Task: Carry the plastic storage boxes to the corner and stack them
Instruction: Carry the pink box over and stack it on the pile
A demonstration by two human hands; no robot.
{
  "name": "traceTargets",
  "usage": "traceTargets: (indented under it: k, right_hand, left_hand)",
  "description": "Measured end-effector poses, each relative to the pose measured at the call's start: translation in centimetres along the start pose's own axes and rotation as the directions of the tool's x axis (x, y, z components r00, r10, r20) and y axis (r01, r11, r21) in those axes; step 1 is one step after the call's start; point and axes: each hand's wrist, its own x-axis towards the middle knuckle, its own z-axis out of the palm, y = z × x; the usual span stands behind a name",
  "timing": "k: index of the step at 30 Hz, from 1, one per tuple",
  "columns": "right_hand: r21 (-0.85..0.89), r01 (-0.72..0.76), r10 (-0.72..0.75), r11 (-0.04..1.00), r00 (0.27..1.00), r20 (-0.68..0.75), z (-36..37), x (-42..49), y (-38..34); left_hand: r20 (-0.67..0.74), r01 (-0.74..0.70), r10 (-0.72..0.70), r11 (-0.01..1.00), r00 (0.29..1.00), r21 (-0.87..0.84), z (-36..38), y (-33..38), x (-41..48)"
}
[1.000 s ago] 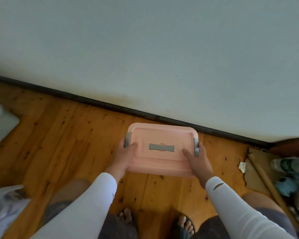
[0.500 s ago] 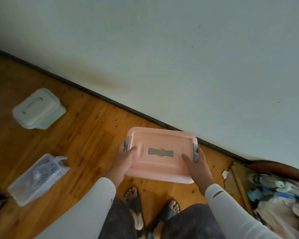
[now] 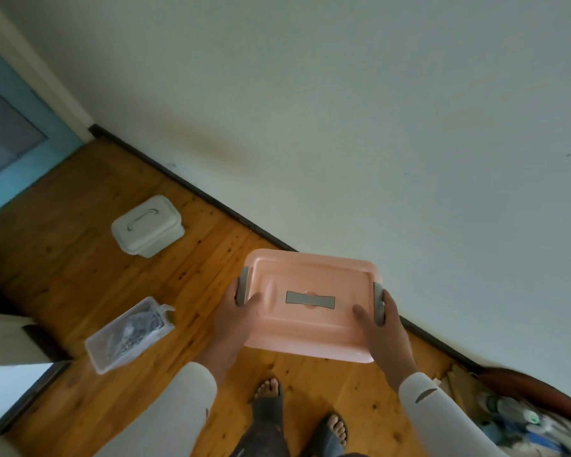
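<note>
I hold a pink plastic storage box with grey side latches and a grey lid handle in the air in front of me, above the wooden floor. My left hand grips its left end with the thumb on the lid. My right hand grips its right end the same way. A white lidded storage box sits on the floor further left, near the wall. A clear plastic box with dark contents lies on the floor to my left, closer to me.
The white wall with a dark baseboard runs diagonally from upper left to lower right. A blue door stands at the far left. Clutter with bottles fills the lower right. White furniture sits at the left edge.
I have risen from a crouch and turned left with the pink box lifted off the floor. The white box, the clear box and the blue door have come into view.
</note>
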Motion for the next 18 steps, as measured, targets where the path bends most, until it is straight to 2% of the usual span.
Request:
traceTargets:
  k: [4,7,11,18]
  right_hand:
    - [0.007,0.136,-0.136,0.991,0.991,0.014,0.4,-2.5,-2.3]
    - [-0.011,0.179,-0.179,0.984,0.984,0.006,0.6,-3.7,-3.6]
    - [-0.024,0.256,-0.254,0.966,0.965,0.061,0.6,-6.2,-5.1]
    - [-0.037,0.363,-0.347,0.931,0.912,0.219,-0.1,-10.1,-6.4]
  left_hand:
    - [-0.106,-0.049,0.046,0.999,0.993,-0.025,-2.7,-0.2,-2.1]
    - [-0.137,-0.068,0.055,0.993,0.989,-0.096,-4.4,-0.5,-3.6]
    - [-0.252,-0.14,0.085,0.968,0.964,-0.209,-6.6,-1.8,-7.8]
    - [-0.418,-0.138,-0.044,0.909,0.907,-0.393,-7.1,-4.7,-14.9]
